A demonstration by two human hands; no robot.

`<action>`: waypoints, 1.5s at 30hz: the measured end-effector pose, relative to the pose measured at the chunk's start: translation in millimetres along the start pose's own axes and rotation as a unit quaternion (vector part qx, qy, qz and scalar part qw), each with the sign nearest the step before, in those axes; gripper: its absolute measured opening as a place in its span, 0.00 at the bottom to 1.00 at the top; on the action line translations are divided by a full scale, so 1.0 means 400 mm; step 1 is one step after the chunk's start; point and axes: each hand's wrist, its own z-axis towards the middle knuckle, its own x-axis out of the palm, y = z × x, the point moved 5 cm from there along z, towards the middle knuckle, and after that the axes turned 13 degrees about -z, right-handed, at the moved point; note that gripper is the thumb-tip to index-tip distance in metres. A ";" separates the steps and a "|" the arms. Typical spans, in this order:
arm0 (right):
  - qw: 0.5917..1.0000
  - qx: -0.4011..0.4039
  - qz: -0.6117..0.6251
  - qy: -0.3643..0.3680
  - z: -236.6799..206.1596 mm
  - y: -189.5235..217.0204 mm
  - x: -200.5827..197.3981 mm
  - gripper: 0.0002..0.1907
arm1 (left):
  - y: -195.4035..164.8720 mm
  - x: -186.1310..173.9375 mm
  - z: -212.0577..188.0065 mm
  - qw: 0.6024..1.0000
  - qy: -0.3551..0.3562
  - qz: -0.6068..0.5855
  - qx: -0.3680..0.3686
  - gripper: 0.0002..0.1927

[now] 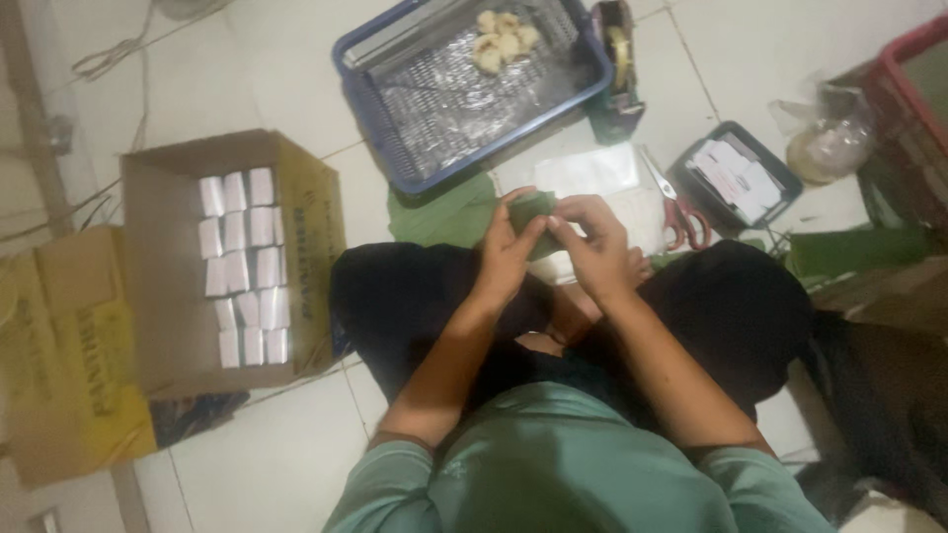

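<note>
Fingers (534, 229) of both hands pinch a folded green leaf (534, 210), left hand (506, 259) and right hand (596, 252) meeting over the lap. Left of the leaf: a box (314, 222) of white packets. Above it: a blue basket (594, 74). Right of it: red scissors (681, 219), then a tray (780, 174).

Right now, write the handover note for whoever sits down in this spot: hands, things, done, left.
Left hand and right hand: both pinch one folded green leaf parcel over the lap.
Blue basket: foil-lined, a few pale lumps in its far corner.
Cardboard box, on the left: rows of white wrapped pieces, partly filled.
Scissors and tape dispenser lie beyond the hands.
Done: box partly packed. Left: this parcel seems unfinished; lumps remain in the basket.
</note>
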 end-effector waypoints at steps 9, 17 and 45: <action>0.947 0.171 -0.250 0.101 -0.044 -0.162 -0.082 0.15 | 0.139 -0.087 -0.033 0.986 -0.037 -0.065 -0.151 0.26; 0.977 0.107 -0.178 -0.050 -0.001 -0.127 -0.127 0.15 | 0.201 -0.028 -0.001 0.977 0.027 -0.114 -0.180 0.23; 0.829 0.184 -0.523 -0.069 0.204 -0.444 -0.692 0.17 | 0.164 0.057 0.052 0.960 -0.034 -0.144 -0.240 0.18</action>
